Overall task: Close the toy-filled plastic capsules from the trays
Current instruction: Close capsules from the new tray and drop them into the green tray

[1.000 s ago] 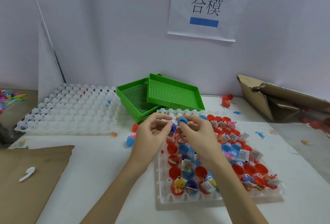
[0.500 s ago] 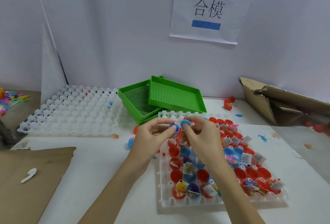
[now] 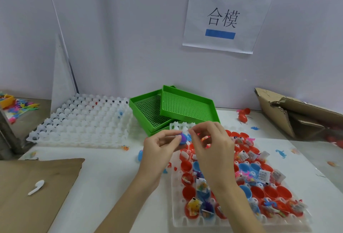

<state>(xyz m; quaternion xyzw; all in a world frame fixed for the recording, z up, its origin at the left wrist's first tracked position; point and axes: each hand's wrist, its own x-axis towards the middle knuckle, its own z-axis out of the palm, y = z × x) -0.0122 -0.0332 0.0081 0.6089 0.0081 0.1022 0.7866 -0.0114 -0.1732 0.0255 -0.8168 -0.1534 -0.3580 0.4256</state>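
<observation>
Over the far end of a clear tray (image 3: 241,222) my two hands meet. My left hand (image 3: 159,151) pinches a blue capsule (image 3: 183,139) with a purple toy showing in it. My right hand (image 3: 211,147) pinches the capsule's other side, its fingers curled close to the left fingertips. The tray holds several red and blue open capsule halves (image 3: 258,192) with small toys and paper slips in them. How far the capsule is closed cannot be made out.
A stack of empty white trays (image 3: 81,123) lies at the back left. Two green mesh trays (image 3: 185,108) sit behind the hands. Brown cardboard (image 3: 33,186) with a white spoon (image 3: 36,187) covers the near left. A torn box (image 3: 297,115) stands at right. Loose capsules (image 3: 244,114) lie near it.
The two blue capsule halves that the hands held slightly apart have come together between the fingertips. The head camera has tilted a little; the hands stay over the tray's far end.
</observation>
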